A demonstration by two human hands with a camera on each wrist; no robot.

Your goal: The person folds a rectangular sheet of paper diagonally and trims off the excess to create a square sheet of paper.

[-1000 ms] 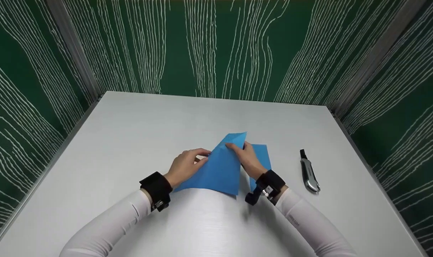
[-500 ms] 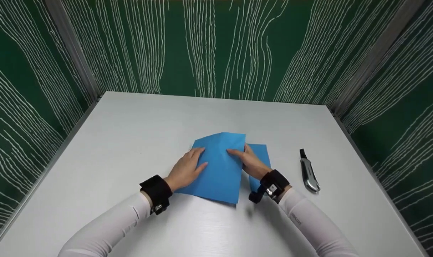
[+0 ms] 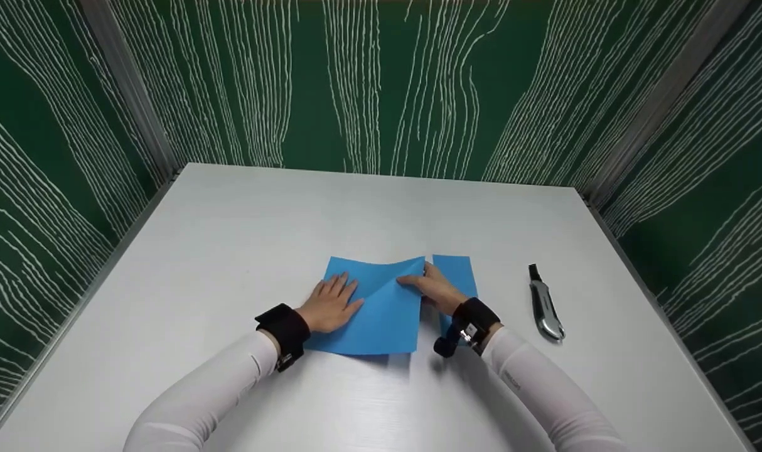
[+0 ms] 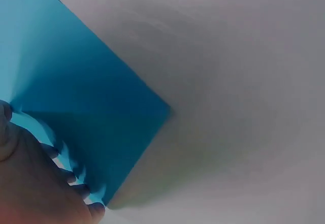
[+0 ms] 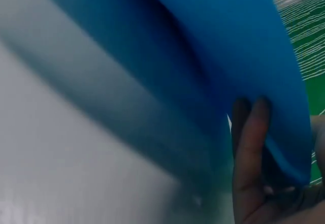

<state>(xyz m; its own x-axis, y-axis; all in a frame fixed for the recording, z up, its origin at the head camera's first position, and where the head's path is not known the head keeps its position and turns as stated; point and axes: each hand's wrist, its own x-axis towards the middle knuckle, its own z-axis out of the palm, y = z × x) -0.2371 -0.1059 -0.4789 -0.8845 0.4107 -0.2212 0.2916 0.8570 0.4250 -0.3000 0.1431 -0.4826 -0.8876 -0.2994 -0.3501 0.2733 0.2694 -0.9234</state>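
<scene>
A sheet of blue paper (image 3: 375, 320) lies over the middle of the white table, its right side lifted and bowed. My left hand (image 3: 332, 306) rests on the sheet's left part with fingers spread and straight. At the right edge, my right hand (image 3: 440, 289) pinches the paper, thumb on top and fingers beneath. The right wrist view shows the fingers (image 5: 249, 148) against the underside of the raised sheet (image 5: 244, 46). In the left wrist view a corner of the sheet (image 4: 101, 107) lies near the left hand (image 4: 40, 183).
A narrower blue paper piece (image 3: 457, 273) lies under the right forearm, partly hidden. Farther right is a grey and black utility knife (image 3: 546, 307). Green panels with white wavy lines (image 3: 381, 81) stand behind the white table (image 3: 262, 213) and at its sides.
The paper's left part has come down toward the table, and its top edge has moved nearer me. My left hand has flattened onto it. The right hand keeps its pinch and has lowered slightly.
</scene>
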